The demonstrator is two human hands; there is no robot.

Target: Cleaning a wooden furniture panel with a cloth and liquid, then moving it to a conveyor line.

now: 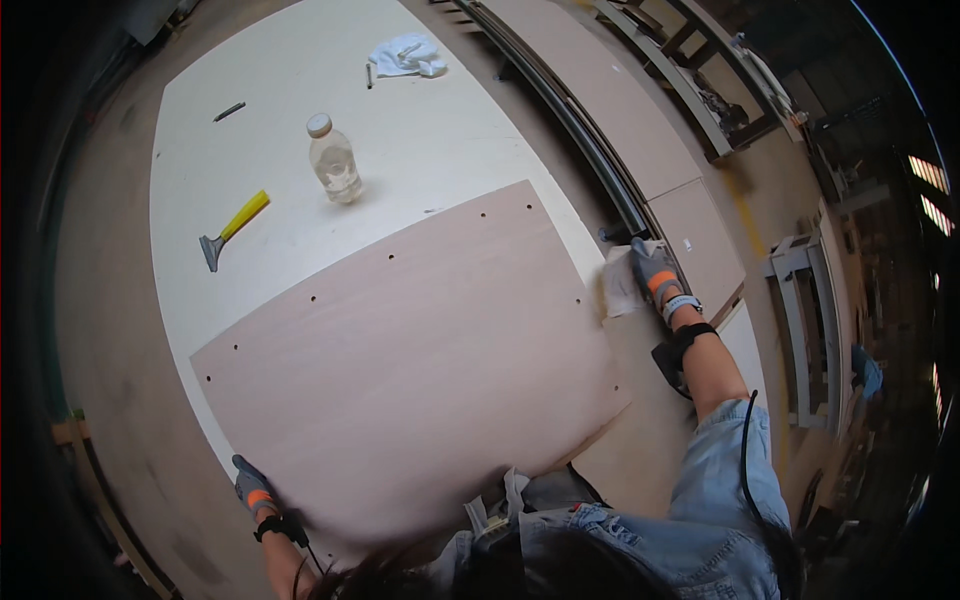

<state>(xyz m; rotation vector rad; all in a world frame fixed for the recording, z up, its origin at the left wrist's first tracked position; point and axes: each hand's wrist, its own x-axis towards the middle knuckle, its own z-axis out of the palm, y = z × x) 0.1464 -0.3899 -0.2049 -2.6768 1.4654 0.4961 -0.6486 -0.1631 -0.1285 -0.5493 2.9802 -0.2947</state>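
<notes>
A large pinkish-brown flat panel [430, 350] with several small holes near its edges lies on the near part of a white table [250, 60], right in front of me. My left hand [255, 488], in a grey glove with an orange band, is closed on the panel's near left edge; its fingertips are partly hidden. Out past the panel's right side, my right hand [654, 272], gloved alike, grips a whitish cloth [624, 284]. The cloth hangs beside a long dark rail.
Farther up the table stand a clear bottle [335, 165], a yellow-handled scraper [235, 228], a dark pen [229, 111] and a crumpled white cloth [405, 55]. On the right runs the dark rail [570, 120] beside more pinkish panels [640, 130]. Metal frames [800, 330] stand beyond.
</notes>
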